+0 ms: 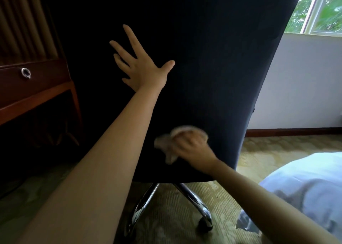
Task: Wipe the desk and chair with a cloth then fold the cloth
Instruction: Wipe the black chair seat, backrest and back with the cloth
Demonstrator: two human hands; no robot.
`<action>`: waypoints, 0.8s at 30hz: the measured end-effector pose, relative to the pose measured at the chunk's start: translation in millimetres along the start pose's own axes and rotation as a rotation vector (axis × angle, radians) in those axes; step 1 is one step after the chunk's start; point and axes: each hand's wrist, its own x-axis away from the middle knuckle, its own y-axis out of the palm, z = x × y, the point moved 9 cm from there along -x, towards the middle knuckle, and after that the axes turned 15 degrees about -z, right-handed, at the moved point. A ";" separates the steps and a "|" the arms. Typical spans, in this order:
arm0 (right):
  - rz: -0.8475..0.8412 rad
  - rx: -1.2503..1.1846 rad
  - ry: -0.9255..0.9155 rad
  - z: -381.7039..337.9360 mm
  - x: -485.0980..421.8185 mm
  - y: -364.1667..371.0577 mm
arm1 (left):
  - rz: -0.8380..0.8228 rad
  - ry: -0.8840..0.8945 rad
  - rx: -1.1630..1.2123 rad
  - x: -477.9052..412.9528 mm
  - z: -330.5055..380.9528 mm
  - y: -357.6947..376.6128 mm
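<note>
The dark blue fabric back of the chair point(212, 62) fills the middle of the view, seen from behind. My left hand point(140, 66) lies flat against its upper left part, fingers spread and straight. Low on the chair back, my right hand point(192, 147) grips a bunched pale cloth point(166, 147) and presses it to the fabric; hand and cloth are motion-blurred. The wooden desk point(37, 88) with a ring-pull drawer stands at the left edge.
Chrome chair legs point(194, 201) with a castor stand on patterned carpet below. A white pillow or bedding point(305, 192) lies at the lower right. A white wall and window point(322, 12) are at the right. Brown curtains hang at the upper left.
</note>
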 end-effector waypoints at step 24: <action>0.000 0.084 -0.106 -14.2 3.7 -3.8 | 0.025 0.061 0.015 2.9 -5.7 2.4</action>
